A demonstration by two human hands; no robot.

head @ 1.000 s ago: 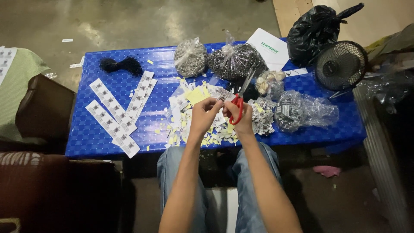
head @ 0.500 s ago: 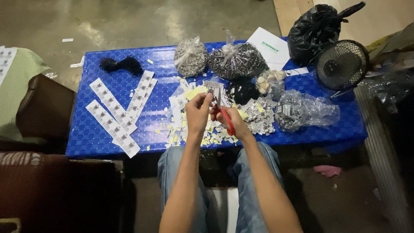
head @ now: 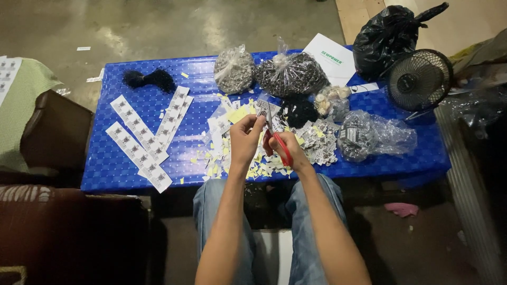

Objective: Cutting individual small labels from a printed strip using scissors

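Right hand [head: 288,150] is gripping one pair of red scissors [head: 279,141]; left hand [head: 244,138] is pinching one small label [head: 262,108] above the blue table [head: 211,79]. Three label strips [head: 138,142] are lying left; two tied bags [head: 290,74] are sitting behind.

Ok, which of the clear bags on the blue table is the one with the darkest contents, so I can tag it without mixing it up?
Start at the blue table and go to its far edge, where two knotted clear bags sit side by side. Take the right-hand bag, next to the white sheet of paper. It is wider than the paler grey bag on its left and packed with small dark pieces.
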